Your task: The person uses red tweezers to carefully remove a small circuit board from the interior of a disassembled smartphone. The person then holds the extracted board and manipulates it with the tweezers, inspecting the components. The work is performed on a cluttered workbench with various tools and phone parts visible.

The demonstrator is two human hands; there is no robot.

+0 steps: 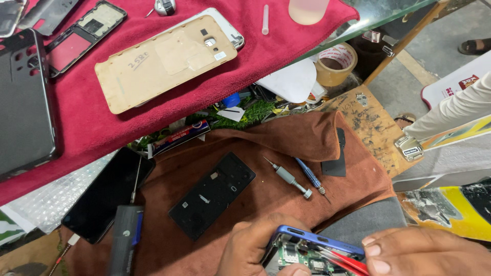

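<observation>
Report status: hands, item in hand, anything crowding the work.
Left hand gripping opened blue phone, circuit board exposed. Right hand holding red tweezers on the board. Two screwdrivers and black back panel lie apart on brown cloth.

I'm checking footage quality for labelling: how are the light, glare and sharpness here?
Head view: even, soft light with faint shadows; the brown cloth and both screwdrivers are sharp; the left hand, right hand and opened blue phone are cropped by the bottom edge; only mild glare on the black phone.

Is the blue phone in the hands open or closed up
Open. The blue phone, held by the left hand, has its back off: green circuit board and metal parts show inside the frame. The right hand holds red tweezers over it.
</observation>
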